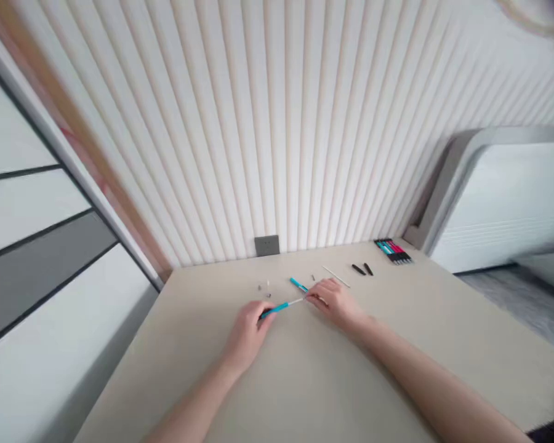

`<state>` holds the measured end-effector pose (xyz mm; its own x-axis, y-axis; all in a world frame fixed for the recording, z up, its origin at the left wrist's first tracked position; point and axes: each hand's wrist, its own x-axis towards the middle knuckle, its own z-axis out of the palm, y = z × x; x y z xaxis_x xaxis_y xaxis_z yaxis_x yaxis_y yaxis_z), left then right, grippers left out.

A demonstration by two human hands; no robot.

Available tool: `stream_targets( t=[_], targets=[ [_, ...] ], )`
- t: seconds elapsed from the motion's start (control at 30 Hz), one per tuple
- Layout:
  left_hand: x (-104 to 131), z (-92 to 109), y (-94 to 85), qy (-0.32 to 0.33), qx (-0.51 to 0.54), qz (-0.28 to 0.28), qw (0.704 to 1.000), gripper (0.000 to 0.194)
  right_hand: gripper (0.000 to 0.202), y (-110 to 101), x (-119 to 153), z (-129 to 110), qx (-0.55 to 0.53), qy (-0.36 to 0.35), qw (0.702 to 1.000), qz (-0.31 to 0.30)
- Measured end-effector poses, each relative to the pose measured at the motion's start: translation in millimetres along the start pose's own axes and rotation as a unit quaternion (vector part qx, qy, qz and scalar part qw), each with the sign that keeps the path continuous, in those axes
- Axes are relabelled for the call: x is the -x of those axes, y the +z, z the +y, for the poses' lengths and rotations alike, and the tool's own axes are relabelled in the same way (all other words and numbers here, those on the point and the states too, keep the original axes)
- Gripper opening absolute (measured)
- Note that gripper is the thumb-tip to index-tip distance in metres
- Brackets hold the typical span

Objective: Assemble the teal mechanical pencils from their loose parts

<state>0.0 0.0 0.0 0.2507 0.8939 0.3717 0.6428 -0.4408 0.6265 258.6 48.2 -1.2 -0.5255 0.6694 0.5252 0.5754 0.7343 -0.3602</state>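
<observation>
My left hand [252, 321] is closed around a blue pen barrel [277, 308] with a dark end. A thin white pen refill [296, 301] sticks out of the barrel, pointing right. My right hand [330, 298] pinches the far end of that refill, and its fingers hide the tip. Just behind the right fingertips lies another blue pen piece [297, 283], partly covered by the hand. Several tiny pen parts [268, 295] rest on the table beyond my left hand, too small to make out well.
A loose white refill [336, 276] lies behind my right hand, with two black pen caps [362, 269] to its right. A pack of blue, red and black pens [394, 251] sits at the table's [286, 381] back right. Behind are a ribbed wall and a dark socket [266, 245].
</observation>
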Motion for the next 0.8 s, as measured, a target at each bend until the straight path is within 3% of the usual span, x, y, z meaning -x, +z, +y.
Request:
stream_targets(
  t=[0.53, 0.8],
  targets=[
    [-1.2, -0.7, -3.1, 0.034, -0.001, -0.039, 0.999, 0.012, 0.017, 1.5, -1.7, -11.5, -0.089, -0.013, 0.996, 0.002],
    [-2.8, 2.1, -4.7, 0.016, 0.01, -0.014, 1.0, 0.016, 0.028, -10.8, -4.1, -11.4, -0.076, 0.006, 0.997, -0.013]
  ],
)
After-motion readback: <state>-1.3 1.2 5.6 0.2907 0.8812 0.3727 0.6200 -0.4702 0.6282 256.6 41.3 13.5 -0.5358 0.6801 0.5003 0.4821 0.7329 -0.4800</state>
